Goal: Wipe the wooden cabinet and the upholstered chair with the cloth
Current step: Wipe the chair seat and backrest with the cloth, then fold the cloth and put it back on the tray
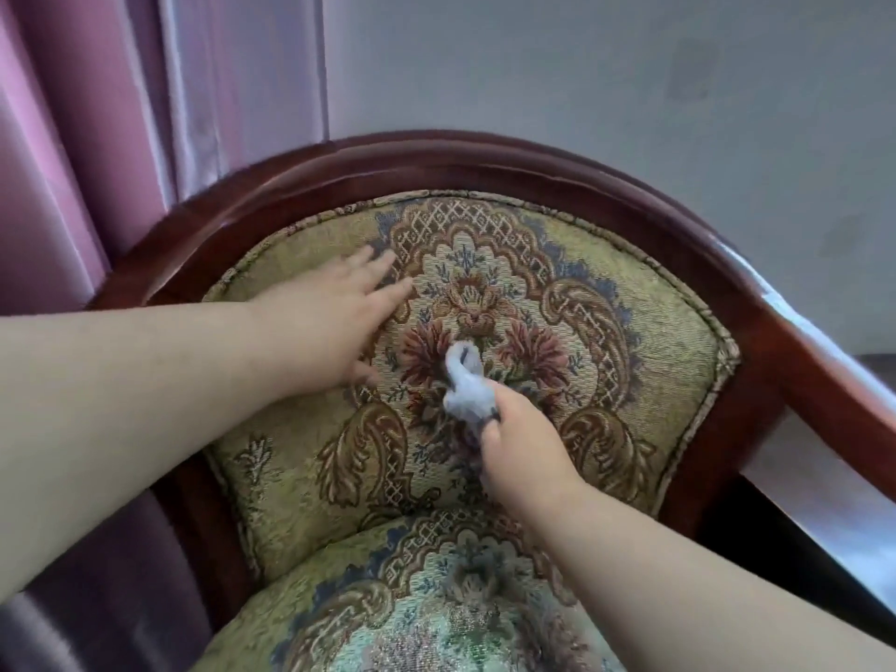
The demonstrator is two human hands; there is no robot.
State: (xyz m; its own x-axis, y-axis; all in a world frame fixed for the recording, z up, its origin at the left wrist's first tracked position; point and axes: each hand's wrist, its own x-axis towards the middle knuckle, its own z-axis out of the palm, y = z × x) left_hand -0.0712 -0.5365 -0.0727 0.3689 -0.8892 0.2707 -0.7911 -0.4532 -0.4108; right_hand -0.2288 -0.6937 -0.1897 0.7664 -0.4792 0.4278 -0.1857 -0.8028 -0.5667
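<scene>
The right hand (521, 441) squeezed the white cloth (466, 385) pointing up the chair back (654, 332), while the left hand (329, 322) lay flat and open.

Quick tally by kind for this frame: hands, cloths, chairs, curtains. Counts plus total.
Bare hands: 2, left hand flat on the backrest, right hand gripping the cloth
Crumpled white cloth: 1
Floral upholstered chair with dark wooden frame: 1
Pink curtain: 1
Total: 5

A pale grey wall (606, 65) fills the upper right of the frame, while pinkish-purple curtains (121, 114) hang in folds down the upper left, lit softly and evenly with faint smudges on the wall.
</scene>
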